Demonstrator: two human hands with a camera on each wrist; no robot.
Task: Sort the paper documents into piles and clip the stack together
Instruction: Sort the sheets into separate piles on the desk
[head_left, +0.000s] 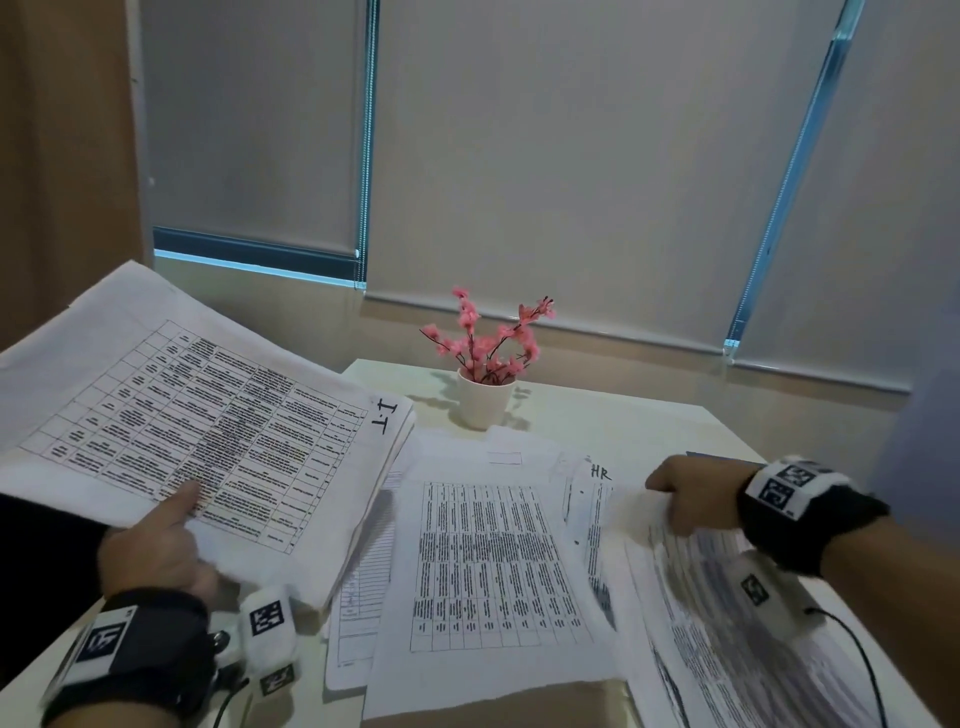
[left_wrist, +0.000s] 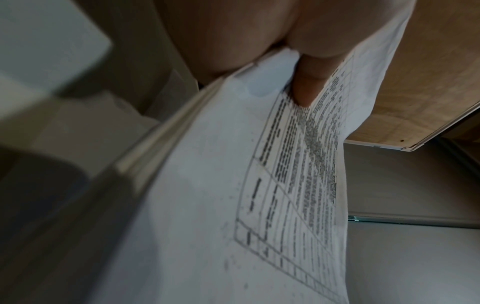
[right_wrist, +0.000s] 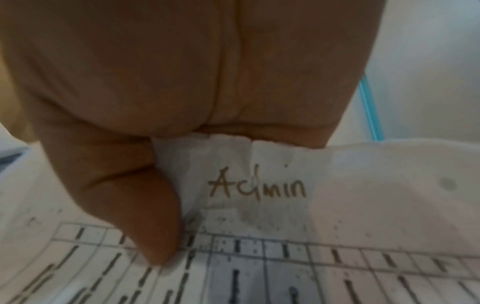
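Note:
My left hand (head_left: 161, 540) grips a thick stack of printed sheets marked "I.T" (head_left: 197, 415), raised off the table at the left, thumb on top. The left wrist view shows that thumb (left_wrist: 309, 86) pressed on the same stack (left_wrist: 221, 205). My right hand (head_left: 691, 496) pinches the top edge of a sheet (head_left: 727, 623) at the right. In the right wrist view this sheet (right_wrist: 259, 185) is marked "Admin", with the thumb (right_wrist: 145, 216) on its front. Loose table-printed sheets (head_left: 493, 566) lie in the middle, one marked "HR" (head_left: 600, 473). No clip is in view.
A white pot of pink flowers (head_left: 485, 400) stands at the back of the pale table (head_left: 649, 421). A brown envelope or folder (head_left: 498, 706) lies under the papers at the front edge. Closed blinds (head_left: 571, 156) fill the wall behind.

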